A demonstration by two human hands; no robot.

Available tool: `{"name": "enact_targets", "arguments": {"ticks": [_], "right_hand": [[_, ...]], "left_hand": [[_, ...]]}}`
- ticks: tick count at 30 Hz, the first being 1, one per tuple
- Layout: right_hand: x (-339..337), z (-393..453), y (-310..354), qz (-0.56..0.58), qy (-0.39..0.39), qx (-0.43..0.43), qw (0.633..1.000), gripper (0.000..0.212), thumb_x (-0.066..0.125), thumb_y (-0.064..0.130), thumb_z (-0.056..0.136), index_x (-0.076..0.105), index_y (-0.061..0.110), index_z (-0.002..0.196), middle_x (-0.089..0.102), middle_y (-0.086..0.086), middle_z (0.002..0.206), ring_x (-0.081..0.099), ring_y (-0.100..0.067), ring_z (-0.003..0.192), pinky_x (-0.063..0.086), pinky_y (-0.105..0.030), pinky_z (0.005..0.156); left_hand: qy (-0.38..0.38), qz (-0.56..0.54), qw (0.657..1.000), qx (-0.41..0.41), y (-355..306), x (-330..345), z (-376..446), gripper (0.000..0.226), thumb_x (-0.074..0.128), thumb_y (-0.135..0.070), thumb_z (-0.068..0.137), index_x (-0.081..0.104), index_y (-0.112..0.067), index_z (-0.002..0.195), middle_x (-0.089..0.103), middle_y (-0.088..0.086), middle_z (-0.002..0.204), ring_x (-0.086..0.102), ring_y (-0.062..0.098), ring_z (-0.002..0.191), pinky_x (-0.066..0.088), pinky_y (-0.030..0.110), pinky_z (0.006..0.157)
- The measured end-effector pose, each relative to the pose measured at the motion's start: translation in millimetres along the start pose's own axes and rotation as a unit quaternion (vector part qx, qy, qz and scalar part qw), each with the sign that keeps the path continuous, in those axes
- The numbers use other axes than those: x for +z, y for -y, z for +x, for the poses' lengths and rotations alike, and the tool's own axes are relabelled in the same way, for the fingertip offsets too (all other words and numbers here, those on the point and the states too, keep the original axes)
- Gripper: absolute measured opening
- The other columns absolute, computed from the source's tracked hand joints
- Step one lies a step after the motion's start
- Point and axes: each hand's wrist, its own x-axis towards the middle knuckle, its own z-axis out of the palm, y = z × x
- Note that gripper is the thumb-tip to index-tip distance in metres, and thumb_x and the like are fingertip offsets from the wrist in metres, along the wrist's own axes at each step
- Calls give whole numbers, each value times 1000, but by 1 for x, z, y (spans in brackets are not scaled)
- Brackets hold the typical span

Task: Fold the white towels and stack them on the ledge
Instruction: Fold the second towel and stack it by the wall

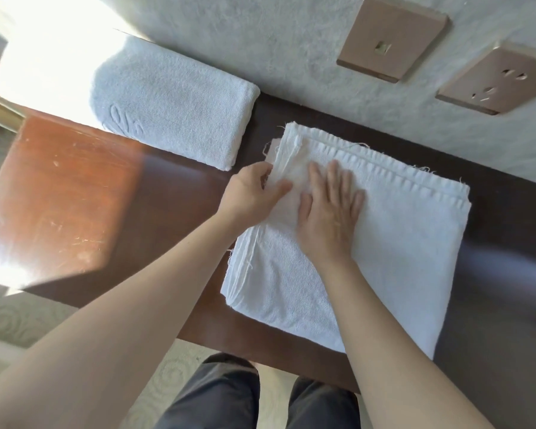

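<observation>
A folded white towel (393, 243) lies flat on the dark wooden ledge (167, 230), its frayed hem toward the wall. My left hand (251, 193) pinches the towel's near-left corner between thumb and fingers. My right hand (331, 209) lies flat on top of the towel with fingers straight, pressing it down just beside the left hand. A second white towel (174, 103), folded thick with an embossed mark, sits on the ledge to the left, against the wall.
Two bronze wall plates, a switch (390, 38) and a socket (498, 78), sit on the textured wall above the ledge. Bright sunlight washes out the ledge's left end. My legs in dark trousers (229, 397) stand on patterned carpet below the ledge's front edge.
</observation>
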Motion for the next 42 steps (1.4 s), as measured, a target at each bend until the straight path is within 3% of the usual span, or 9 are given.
{"name": "enact_targets", "arguments": {"ticks": [6,9,12,15,18,21,27,33,42], "right_hand": [[-13,-20,-31,-16,-57,12,998,57,38,36,105,23,23,159,8,-4,169,-4,-26,155,-5,-54,123],[-23,-36,-70,-70,-76,79,992,63,39,40,104,17,22,160,2,-4,169,-8,-26,155,-7,-57,122],[-28,-38,-95,-62,-47,113,991,67,34,45,104,12,20,161,-1,-4,169,-8,-26,155,-6,-56,123],[-28,-33,-108,-56,-29,87,994,63,24,47,105,13,19,161,3,-5,169,-4,-24,155,0,-50,124],[-34,-33,-132,-56,-79,34,995,55,30,36,107,25,19,159,17,-6,167,8,-24,155,10,-47,124],[-33,-38,-158,-69,-68,-15,995,57,32,37,107,19,23,160,12,-4,168,4,-22,155,6,-48,125],[-24,-37,-167,-65,-98,-28,993,57,29,39,107,16,26,161,11,-3,168,2,-21,156,6,-48,125],[-25,-32,-173,-57,-117,-32,991,57,36,38,105,24,25,159,19,-6,167,9,-24,155,9,-49,124],[-21,-33,-173,-63,-115,-36,991,57,29,39,106,20,24,160,15,-6,168,6,-25,155,8,-51,124]], "left_hand": [[-48,-22,998,-36,5,2,-5,18,62,-38,97,54,-24,90,57,-11,80,56,14,76,38,25,59],[-105,27,993,-47,0,13,-18,33,62,-39,98,57,-19,124,60,0,118,57,22,108,41,27,83],[-182,156,969,64,-16,44,-47,55,54,-41,101,43,-14,148,43,9,151,39,28,139,29,37,111],[-17,227,953,199,-36,96,-72,61,37,-46,107,27,-18,160,16,4,170,8,23,157,7,39,125],[63,333,911,237,-32,128,-77,64,28,-52,107,15,-22,163,1,1,171,-4,22,157,1,43,127],[33,399,882,251,-15,118,-61,68,22,-60,104,9,-29,163,2,-1,171,-3,22,157,-2,43,127],[-67,389,915,89,-7,88,-32,67,13,-61,104,1,-32,163,-6,-2,171,-13,23,156,-11,41,126],[-4,371,898,236,-11,154,-120,66,29,-57,104,18,-29,162,11,1,170,2,25,158,8,50,127],[-116,352,928,45,22,111,-125,67,23,-63,104,6,-35,163,1,-3,171,-10,21,157,-5,46,127]]}}
